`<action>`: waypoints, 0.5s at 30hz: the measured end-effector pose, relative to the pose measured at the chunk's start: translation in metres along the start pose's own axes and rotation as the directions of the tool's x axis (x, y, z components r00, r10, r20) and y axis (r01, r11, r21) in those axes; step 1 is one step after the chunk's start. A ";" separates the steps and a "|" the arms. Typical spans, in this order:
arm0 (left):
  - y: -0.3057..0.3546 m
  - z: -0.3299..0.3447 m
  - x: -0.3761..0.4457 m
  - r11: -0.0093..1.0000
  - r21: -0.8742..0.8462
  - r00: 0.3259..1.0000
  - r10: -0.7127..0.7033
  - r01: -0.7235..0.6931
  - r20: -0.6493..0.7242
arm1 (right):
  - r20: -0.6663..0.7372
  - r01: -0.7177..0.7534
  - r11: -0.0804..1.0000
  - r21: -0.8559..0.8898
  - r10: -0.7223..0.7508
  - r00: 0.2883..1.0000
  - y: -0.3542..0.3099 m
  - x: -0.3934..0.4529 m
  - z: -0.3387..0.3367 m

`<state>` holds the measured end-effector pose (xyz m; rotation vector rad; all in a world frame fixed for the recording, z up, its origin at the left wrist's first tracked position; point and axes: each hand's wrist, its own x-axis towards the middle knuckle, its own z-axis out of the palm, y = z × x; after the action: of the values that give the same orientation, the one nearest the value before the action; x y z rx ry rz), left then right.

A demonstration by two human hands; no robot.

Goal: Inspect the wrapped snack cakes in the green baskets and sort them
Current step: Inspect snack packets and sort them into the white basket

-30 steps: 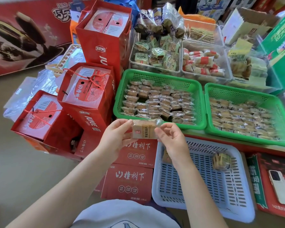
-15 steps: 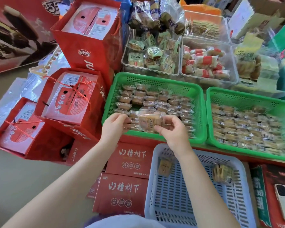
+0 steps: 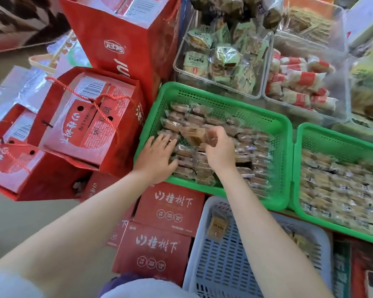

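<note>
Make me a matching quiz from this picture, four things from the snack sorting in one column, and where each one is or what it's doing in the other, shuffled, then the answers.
Things:
1. left hand
2. right hand
3. white basket
4. red gift bag

Places or states:
A. holds one wrapped cake over the left green basket
B. stands left of the clear bins
C. rests flat on the cakes in the left green basket
D. nearest the person, few cakes inside

Pairs: 1-C, 2-A, 3-D, 4-B

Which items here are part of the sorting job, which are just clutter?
Job: left green basket, right green basket, held snack cake, right hand, left hand, grey basket.
Clutter: red gift boxes, clear bins.
</note>
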<state>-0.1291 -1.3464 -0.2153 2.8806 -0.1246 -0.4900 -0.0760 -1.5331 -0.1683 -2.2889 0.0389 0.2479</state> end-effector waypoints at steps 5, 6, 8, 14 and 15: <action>0.005 0.000 0.000 0.996 -0.074 0.998 -0.056 0.053 -0.038 | 0.084 0.260 0.919 -0.295 -0.247 0.966 0.006 0.005 0.006; 0.004 0.000 0.000 0.995 -0.080 0.998 -0.055 0.052 -0.043 | 0.112 0.313 0.884 -0.348 -0.292 0.950 0.005 0.007 0.009; 0.004 0.000 -0.001 0.995 -0.087 0.997 -0.055 0.050 -0.054 | 0.201 0.395 0.804 -0.444 -0.340 0.919 0.004 0.012 0.015; 0.003 0.003 0.000 0.994 -0.097 0.996 -0.051 0.043 -0.078 | 0.324 0.439 0.713 -0.547 -0.304 0.896 -0.006 0.025 0.033; 0.003 0.004 0.000 0.994 -0.102 0.996 -0.047 0.039 -0.080 | 0.345 0.442 0.695 -0.566 -0.288 0.893 -0.007 0.027 0.035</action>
<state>-0.1308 -1.3496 -0.2178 2.8048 -0.0234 -0.3730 -0.0547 -1.5006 -0.1910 -2.8487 -0.7358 0.3525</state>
